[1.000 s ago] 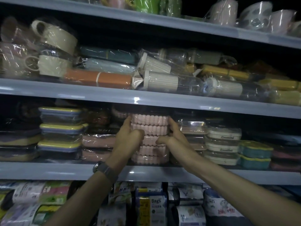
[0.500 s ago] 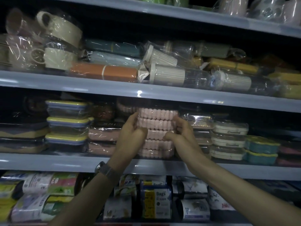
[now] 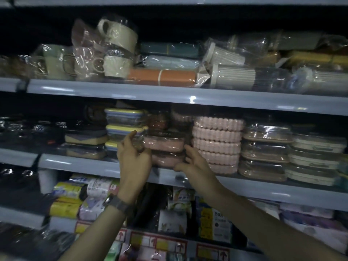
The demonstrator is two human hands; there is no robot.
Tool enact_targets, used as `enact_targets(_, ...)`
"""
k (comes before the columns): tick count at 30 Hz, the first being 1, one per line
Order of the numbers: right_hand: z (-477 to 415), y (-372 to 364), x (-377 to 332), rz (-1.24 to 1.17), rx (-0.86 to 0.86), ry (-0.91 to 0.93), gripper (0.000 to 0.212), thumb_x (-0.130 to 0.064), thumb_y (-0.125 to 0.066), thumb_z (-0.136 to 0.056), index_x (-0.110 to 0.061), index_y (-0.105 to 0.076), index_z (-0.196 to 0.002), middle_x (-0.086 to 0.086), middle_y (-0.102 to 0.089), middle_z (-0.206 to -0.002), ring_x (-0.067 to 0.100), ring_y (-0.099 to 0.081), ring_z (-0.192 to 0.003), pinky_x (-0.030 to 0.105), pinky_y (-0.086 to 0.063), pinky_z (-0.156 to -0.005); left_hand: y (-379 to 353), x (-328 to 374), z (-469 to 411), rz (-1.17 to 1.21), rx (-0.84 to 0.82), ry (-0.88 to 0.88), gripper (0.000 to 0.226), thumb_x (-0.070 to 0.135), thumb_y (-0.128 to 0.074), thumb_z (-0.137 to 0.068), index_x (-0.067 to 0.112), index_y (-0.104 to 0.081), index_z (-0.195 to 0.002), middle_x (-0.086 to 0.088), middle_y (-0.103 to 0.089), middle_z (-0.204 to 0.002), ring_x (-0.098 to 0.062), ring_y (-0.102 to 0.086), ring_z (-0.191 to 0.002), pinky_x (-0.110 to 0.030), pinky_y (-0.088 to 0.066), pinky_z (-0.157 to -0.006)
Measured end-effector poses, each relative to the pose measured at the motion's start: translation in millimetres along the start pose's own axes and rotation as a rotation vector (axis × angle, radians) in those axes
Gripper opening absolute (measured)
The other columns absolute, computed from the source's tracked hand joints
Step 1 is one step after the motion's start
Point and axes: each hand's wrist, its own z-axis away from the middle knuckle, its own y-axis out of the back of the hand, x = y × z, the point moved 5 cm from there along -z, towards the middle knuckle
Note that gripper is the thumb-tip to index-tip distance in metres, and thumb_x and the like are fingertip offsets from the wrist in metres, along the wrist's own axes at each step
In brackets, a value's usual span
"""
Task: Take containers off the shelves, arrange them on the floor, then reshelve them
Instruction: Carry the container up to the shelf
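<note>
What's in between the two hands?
Two flat pink containers in clear wrap, stacked on the middle shelf, lie between the left hand and the right hand. The head view shows it.
</note>
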Motion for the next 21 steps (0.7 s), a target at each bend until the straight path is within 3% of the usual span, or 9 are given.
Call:
enact_targets(3, -3.0, -6.5, 2.0, 0.005, 0.006, -0.007, 0.066, -0.018, -0.07, -0.082, -0.042, -0.053, -0.141, -0.02, -0.073, -0.117, 0.002, -0.068, -0.107, 0.038, -0.054, -0.101, -0.7, -4.6, 0.4, -0.026, -0.055, 0.053, 0.071, 0.035, -0.051, -0.077, 0.03, -0.044, -0.147, 0.0, -0.047, -0.143, -0.028, -0.053, -0.124, -0.053, -0.046, -0.106)
enact_targets(7, -5.3, -10.3, 3.8, -0.002, 0.017, -0.033, 0.073, -0.026, -0.069, -0.075, -0.043, -0.05, -0.142, -0.02, -0.071, -0.12, 0.007, -0.066, -0.112, 0.039, -0.052, -0.101, -7.0, -3.9, 3.3, -0.026, -0.17, 0.095, 0.059, 0.02, -0.058, -0.078, 0.036, -0.044, -0.134, 0.002, -0.063, -0.123, -0.023, -0.061, -0.113, -0.042, -0.052, -0.094)
enact_targets(10, -4.6, -10.1, 3.3, -0.031, 0.013, -0.022, 0.065, -0.02, -0.068, -0.076, -0.042, -0.056, -0.135, -0.02, -0.073, -0.116, 0.005, -0.067, -0.11, 0.036, -0.052, -0.097, -11.3, -4.4, 4.0, -0.027, -0.203, 0.097, 0.067, 0.021, -0.059, -0.077, 0.028, -0.045, -0.143, 0.006, -0.066, -0.122, -0.018, -0.062, -0.113, -0.044, -0.052, -0.099)
enact_targets(14, -5.3, -8.1, 7.1, -0.056, 0.003, 0.01, 0.066, -0.003, -0.069, -0.085, -0.04, -0.053, -0.136, -0.019, -0.072, -0.118, -0.004, -0.066, -0.104, 0.028, -0.05, -0.091, -17.2, -7.4, 2.1, -0.044, -0.243, 0.081, 0.069, 0.023, -0.058, -0.075, 0.03, -0.047, -0.143, 0.009, -0.067, -0.121, -0.015, -0.062, -0.112, -0.048, -0.053, -0.102)
enact_targets(21, -1.8, -4.7, 12.4, -0.059, -0.026, 0.012, 0.059, -0.003, -0.066, -0.089, -0.037, -0.055, -0.137, -0.017, -0.072, -0.116, -0.003, -0.067, -0.102, 0.023, -0.049, -0.08, -16.4, -15.3, -3.0, 0.0, -0.239, 0.047, 0.065, 0.016, -0.061, -0.084, 0.029, -0.047, -0.146, 0.02, -0.064, -0.115, -0.005, -0.063, -0.104, -0.033, -0.055, -0.087)
